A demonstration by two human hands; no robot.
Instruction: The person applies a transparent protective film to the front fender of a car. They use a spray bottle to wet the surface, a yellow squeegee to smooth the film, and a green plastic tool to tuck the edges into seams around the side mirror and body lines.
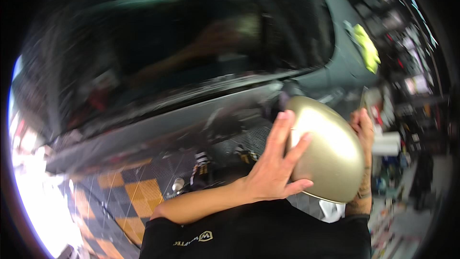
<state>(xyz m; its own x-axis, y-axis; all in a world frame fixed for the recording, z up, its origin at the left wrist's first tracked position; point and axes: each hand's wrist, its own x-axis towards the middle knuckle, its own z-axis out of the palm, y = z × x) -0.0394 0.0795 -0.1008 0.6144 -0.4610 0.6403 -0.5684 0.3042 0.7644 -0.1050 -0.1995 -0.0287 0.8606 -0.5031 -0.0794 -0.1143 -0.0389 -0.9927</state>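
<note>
A side mirror with a glossy pale gold cover sticks out from the dark car door. Against the near left side of the cover lies my left hand, its fingers spread. My right hand is at the cover's far right edge with its fingers curled. Something thin seems to rise from them, too blurred to name. The cover hides part of my right forearm.
The dark side window reflects an arm. A yellow-green cloth lies on the grey car body beyond the mirror. Orange and grey checkered tiles form the floor. A white roll and blurred workshop clutter are at the right.
</note>
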